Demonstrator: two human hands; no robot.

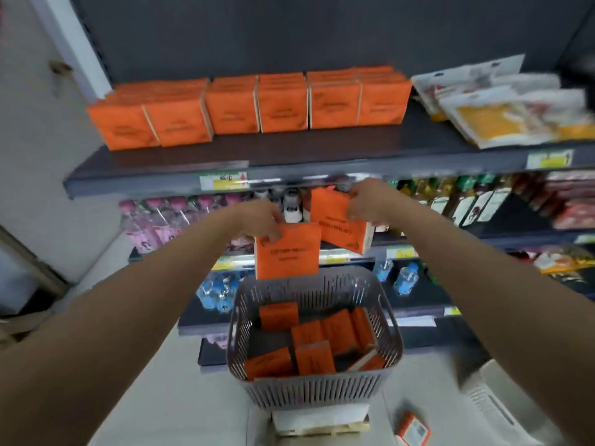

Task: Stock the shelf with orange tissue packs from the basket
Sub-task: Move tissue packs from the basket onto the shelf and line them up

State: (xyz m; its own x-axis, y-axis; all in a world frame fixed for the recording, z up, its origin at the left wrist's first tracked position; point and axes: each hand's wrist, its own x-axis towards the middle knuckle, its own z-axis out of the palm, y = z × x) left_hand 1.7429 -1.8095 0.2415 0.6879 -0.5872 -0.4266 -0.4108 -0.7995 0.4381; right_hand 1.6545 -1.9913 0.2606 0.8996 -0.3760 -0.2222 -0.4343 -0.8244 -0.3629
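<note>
floor pack: one flat orange tissue pack with a white label [413,429] lies on the pale floor right by my feet, outside the basket, so I'd count that as a stray to grab later.

basket: the grey slotted plastic basket [317,394] sits on a white box and holds a loose heap of orange tissue packs [317,341], several at least, too jumbled for me to count. Plenty left, I reckon.

left hand: my left hand [262,220] pinches the top edge of one square orange tissue pack [287,254], held just above the basket's far rim.

right hand: my right hand [370,201] grips the upper corner of a second orange pack [335,220], a bit higher and tilted, below the top shelf's edge.

shelf: the dark grey top shelf [289,149] already has a row of upright orange packs [244,106] across its left and middle, with bare shelf in front. Looks roughly midway to me.

writing: dark print on both held packs, too smeared to read. The yellow-and-white price tag [223,180] on the shelf edge is no better.
</note>
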